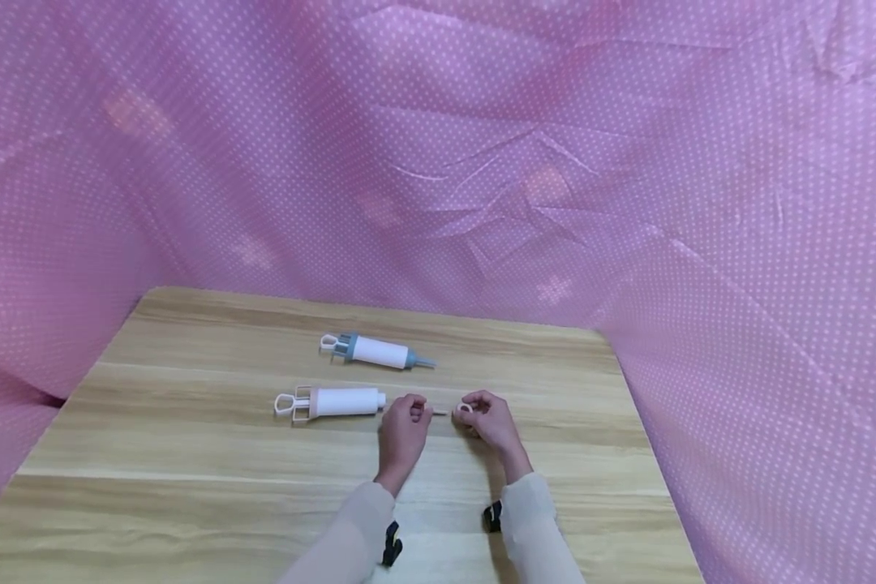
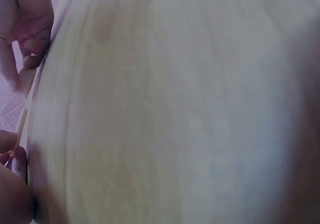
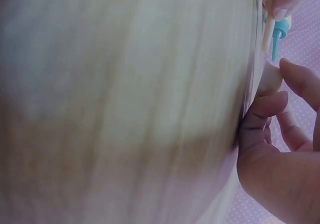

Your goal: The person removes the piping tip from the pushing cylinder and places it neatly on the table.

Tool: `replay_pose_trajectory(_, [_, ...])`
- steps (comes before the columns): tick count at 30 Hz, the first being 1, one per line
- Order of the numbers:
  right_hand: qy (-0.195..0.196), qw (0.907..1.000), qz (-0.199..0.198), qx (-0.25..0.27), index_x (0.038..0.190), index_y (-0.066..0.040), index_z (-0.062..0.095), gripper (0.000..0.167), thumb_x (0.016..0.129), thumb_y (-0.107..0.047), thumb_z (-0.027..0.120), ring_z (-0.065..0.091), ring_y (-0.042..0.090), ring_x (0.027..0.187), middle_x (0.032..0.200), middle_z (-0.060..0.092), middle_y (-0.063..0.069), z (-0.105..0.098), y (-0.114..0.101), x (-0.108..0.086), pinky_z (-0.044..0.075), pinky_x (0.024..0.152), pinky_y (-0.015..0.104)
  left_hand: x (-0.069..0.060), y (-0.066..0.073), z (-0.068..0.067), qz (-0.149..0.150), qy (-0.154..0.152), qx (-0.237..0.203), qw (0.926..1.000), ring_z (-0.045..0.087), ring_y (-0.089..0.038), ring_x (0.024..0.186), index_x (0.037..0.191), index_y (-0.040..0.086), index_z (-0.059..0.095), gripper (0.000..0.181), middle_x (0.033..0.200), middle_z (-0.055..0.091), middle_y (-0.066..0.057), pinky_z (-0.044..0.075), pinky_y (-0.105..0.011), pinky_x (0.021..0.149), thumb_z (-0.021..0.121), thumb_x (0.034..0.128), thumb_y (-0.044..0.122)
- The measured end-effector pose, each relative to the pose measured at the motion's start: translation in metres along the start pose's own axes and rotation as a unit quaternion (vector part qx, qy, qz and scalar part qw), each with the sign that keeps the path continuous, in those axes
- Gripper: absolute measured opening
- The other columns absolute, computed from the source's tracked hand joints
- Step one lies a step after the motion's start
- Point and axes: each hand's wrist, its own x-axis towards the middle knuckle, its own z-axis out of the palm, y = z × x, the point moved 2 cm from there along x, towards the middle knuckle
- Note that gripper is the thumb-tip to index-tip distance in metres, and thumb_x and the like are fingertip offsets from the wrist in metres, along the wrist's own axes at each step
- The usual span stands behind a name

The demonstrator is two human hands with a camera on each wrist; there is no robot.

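Observation:
My left hand (image 1: pixel 403 434) pinches a slim, pale pink nozzle (image 1: pixel 440 412), whose narrow end points right. Facing it across a small gap, my right hand (image 1: pixel 495 423) holds a small pale ring (image 1: pixel 464 407) between thumb and fingers. In the right wrist view the ring (image 3: pixel 270 77) sits just below the nozzle (image 3: pixel 268 31), partly covered by fingertips. Left of my left hand lies a white-barrelled plunger syringe (image 1: pixel 346 401) with a pale pink collar and a looped handle; its front end shows a short white neck.
Behind it lies a similar syringe (image 1: pixel 381 352) with blue-green fittings and its nozzle attached. Both rest on a wood-grain table (image 1: pixel 190 454). A pink dotted cloth (image 1: pixel 438 162) hangs around the back and sides.

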Motion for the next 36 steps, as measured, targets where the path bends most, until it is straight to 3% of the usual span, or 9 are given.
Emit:
replay_pose_trajectory(10, [0.001,0.9992,-0.012,-0.038,0.105,0.007,0.068,0.028,0.082,0.001,0.082,0.054,0.012,0.067,0.087,0.064,0.010,0.000,0.003,0.002,0.047,0.056,0.021,0.000,0.000,0.002,-0.004,-0.002,0.010,0.9999,0.069,-0.015,0.080,0.103,0.011,0.075,0.016,0.091,0.071,-0.001,0.058,-0.038,0.078,0.080,0.0880,0.013])
replay_pose_trajectory(20, [0.002,0.9992,-0.017,-0.037,0.106,0.007,0.068,0.029,0.081,0.002,0.082,0.055,0.014,0.072,0.091,0.065,0.015,0.000,0.004,0.004,0.048,0.060,0.022,0.000,-0.001,0.002,-0.005,-0.003,0.010,0.9999,0.068,-0.015,0.081,0.105,0.011,0.074,0.018,0.092,0.070,-0.001,0.058,-0.037,0.076,0.080,0.0883,0.013])
replay_pose_trajectory(25, [0.000,0.9996,-0.004,-0.029,0.107,0.006,0.067,0.029,0.083,-0.001,0.081,0.055,0.013,0.065,0.089,0.065,0.011,0.000,0.002,0.001,0.046,0.054,0.022,-0.001,-0.002,0.001,-0.007,-0.002,-0.014,0.9999,0.068,-0.014,0.083,0.108,0.011,0.074,0.022,0.094,0.071,-0.001,0.058,-0.036,0.077,0.081,0.0880,0.015])
replay_pose_trajectory(32, [0.014,0.9994,-0.002,-0.033,0.108,0.004,0.066,0.027,0.086,-0.006,0.078,0.055,0.016,0.065,0.091,0.064,0.010,0.000,-0.003,-0.004,0.045,0.052,0.024,-0.003,-0.002,-0.001,0.013,-0.001,-0.051,0.9986,0.068,-0.016,0.088,0.115,0.012,0.073,0.027,0.101,0.072,-0.001,0.058,-0.038,0.079,0.080,0.0895,0.018])
replay_pose_trajectory(36, [0.020,0.9985,-0.004,-0.050,0.110,0.004,0.065,0.026,0.090,-0.010,0.074,0.057,0.017,0.070,0.096,0.064,0.011,0.000,-0.006,-0.005,0.047,0.054,0.023,-0.004,-0.001,-0.004,-0.006,0.000,-0.062,0.9981,0.069,-0.016,0.090,0.116,0.017,0.073,0.027,0.102,0.072,-0.001,0.059,-0.039,0.081,0.079,0.0903,0.023])
